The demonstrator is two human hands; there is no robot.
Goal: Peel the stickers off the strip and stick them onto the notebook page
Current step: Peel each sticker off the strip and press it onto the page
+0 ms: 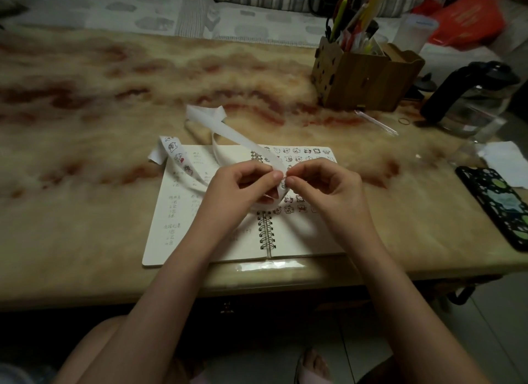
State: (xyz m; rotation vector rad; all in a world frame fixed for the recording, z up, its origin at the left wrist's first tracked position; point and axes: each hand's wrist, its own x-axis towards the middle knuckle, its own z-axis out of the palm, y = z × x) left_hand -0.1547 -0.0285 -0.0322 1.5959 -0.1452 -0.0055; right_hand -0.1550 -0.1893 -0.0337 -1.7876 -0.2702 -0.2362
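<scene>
My left hand (243,189) hides the middle of the spiral binding (265,235) and the stretch of strip (228,129) it grips. My right hand (323,189) covers part of the stickers (300,150) on the notebook (160,240)'s right page. My right fingers (291,180) pinch at the strip's edge; whether a sticker is lifted there is too small to tell. Handwriting (171,212) on the left page: too small to read. Phone (497,203) and kettle (471,97): cut off by the right edge. Pen holder (363,77): contents blurred.

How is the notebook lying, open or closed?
Open. The notebook lies flat, both pages showing beside the spiral binding: handwriting on the left, stickers on the right.
</scene>
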